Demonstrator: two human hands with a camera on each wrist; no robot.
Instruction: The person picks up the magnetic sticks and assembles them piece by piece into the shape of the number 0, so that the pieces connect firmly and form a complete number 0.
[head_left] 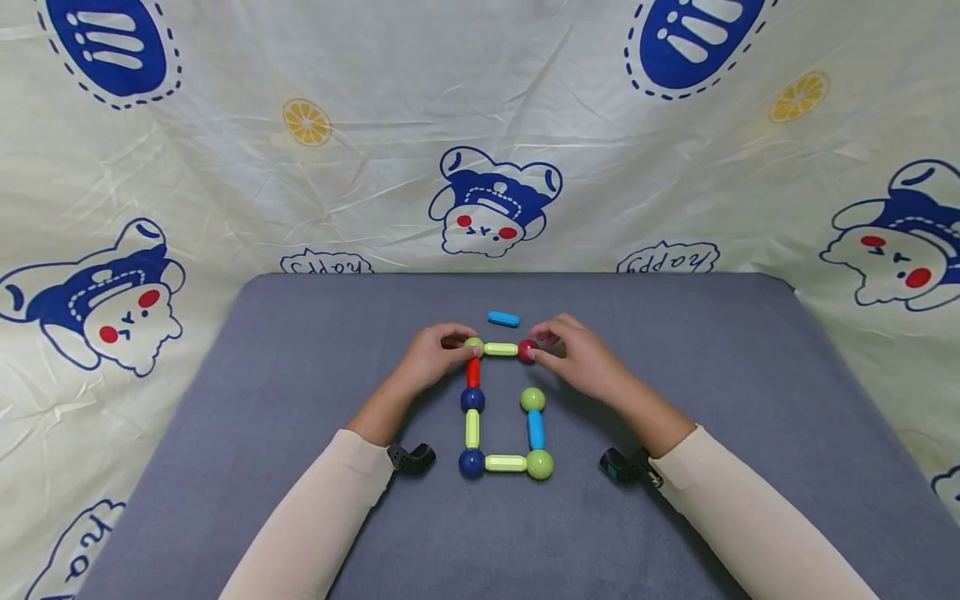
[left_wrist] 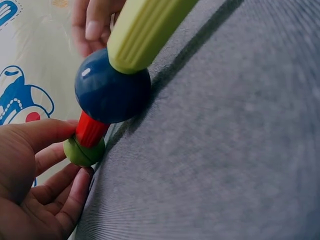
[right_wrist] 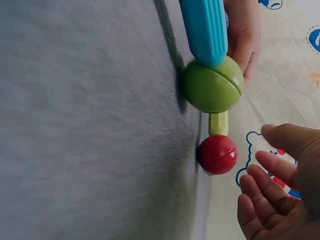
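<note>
Balls and sticks of a toy building set lie joined on the table in an outline with a gap on its right side. My left hand point(head_left: 433, 354) pinches the green ball point(left_wrist: 82, 152) at the far left corner, where a red stick point(head_left: 473, 373) joins it. A yellow-green stick point(head_left: 501, 349) links that ball to the red ball point(right_wrist: 218, 155). Beside the red ball is my right hand point(right_wrist: 285, 185), fingers loosely bent, apart from it in the right wrist view. Nearer sit two dark blue balls point(head_left: 472, 400) and two green balls point(head_left: 532, 400), one topping a light blue stick point(head_left: 536, 430).
A loose light blue stick point(head_left: 503, 318) lies beyond the outline, between the hands. The grey table point(head_left: 300, 333) has its far edge against a printed cloth point(head_left: 375, 192). Each wrist wears a black camera point(head_left: 411, 458).
</note>
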